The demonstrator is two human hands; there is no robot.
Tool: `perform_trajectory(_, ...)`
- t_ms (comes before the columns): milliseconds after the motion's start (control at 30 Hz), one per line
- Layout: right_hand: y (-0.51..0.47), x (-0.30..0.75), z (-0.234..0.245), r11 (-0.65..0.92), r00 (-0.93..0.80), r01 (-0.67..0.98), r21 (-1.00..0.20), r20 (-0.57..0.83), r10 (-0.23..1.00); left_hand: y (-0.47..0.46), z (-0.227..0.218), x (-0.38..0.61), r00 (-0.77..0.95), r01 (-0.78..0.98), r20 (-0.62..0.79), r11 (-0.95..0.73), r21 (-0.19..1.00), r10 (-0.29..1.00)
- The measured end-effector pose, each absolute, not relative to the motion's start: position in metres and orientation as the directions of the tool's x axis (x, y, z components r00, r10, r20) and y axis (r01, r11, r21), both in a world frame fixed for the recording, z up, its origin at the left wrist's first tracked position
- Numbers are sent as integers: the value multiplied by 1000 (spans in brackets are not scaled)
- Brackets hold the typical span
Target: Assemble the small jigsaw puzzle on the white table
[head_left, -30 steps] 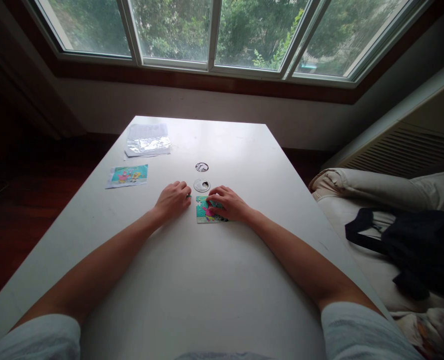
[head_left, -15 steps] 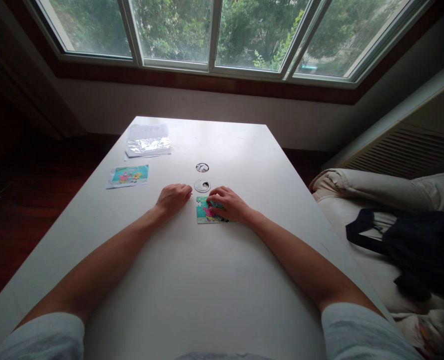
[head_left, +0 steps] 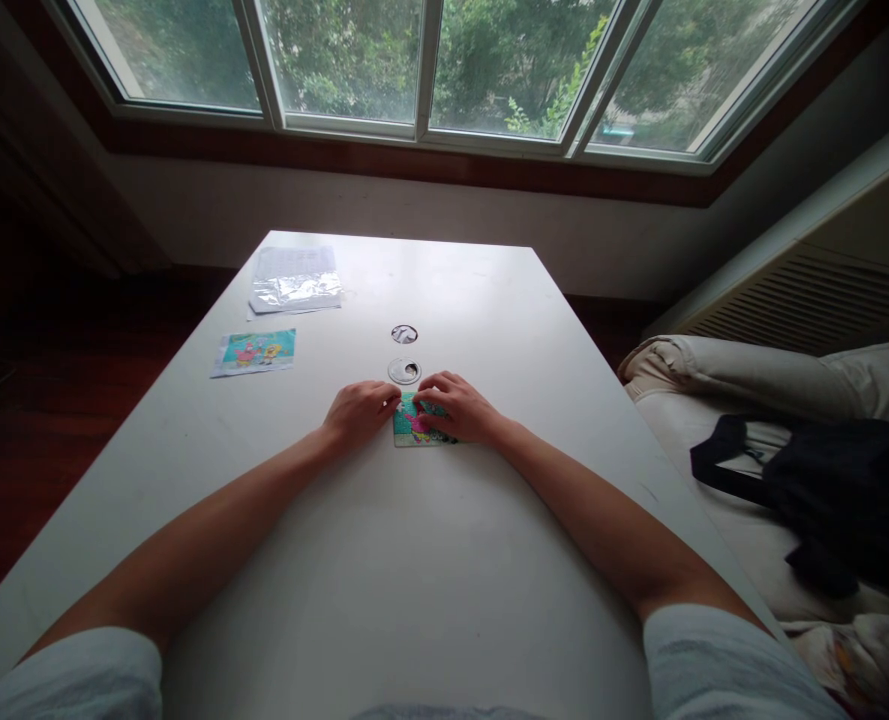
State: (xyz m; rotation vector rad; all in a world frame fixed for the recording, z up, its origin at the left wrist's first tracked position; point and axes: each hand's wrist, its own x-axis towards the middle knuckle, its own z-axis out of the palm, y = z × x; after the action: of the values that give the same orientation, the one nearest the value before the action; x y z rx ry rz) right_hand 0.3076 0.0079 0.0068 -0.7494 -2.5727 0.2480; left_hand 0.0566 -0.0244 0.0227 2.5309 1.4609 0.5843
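Note:
A small jigsaw puzzle (head_left: 405, 430) with a turquoise and pink cartoon picture lies flat on the white table (head_left: 399, 560). At its upper left corner my left hand (head_left: 358, 412) is closed in a pinch, fingertips at the puzzle's edge. A small puzzle piece (head_left: 397, 401) seems to be between those fingertips, mostly hidden. My right hand (head_left: 459, 407) lies over the puzzle's right part, thumb and fingers apart and touching its surface, covering much of the picture. Just beyond the puzzle are two round black-and-white discs, a nearer disc (head_left: 404, 371) and a farther disc (head_left: 404, 334).
On the left lies a printed cartoon picture sheet (head_left: 255, 352). Behind it is a clear plastic sleeve (head_left: 295, 282) with papers. A dark bag (head_left: 841, 490) rests on the pale sofa (head_left: 661, 400) to the right. The window (head_left: 421, 70) is beyond the table.
My left hand has moved right and slightly nearer me, from beside the puzzle to its upper left corner, where a notch showed before. My right hand has stayed in place.

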Motion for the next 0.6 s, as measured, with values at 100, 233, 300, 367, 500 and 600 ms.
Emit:
perform_trajectory(100,8,307,6,835,-751,468,-288,368,548,-24,22,57,448,786,250,-512,348,858)
perform_trajectory(233,8,307,7,835,-751,467,-291,367,549,-25,24,58,421,774,254,-491,399,871)
perform_trajectory(300,8,307,8,836,-751,465,-292,369,547,-26,25,59,404,773,243,-471,425,882)
perform_trajectory(367,7,307,8,837,-751,463,-292,372,546,-26,25,58,391,767,235,-456,452,890)
perform_trajectory(500,8,308,7,840,-754,458,-292,372,541,-26,23,57,389,752,231,-452,480,892)
perform_trajectory(600,9,308,6,840,-756,459,-289,370,540,-25,20,55,415,744,229,-473,472,881)
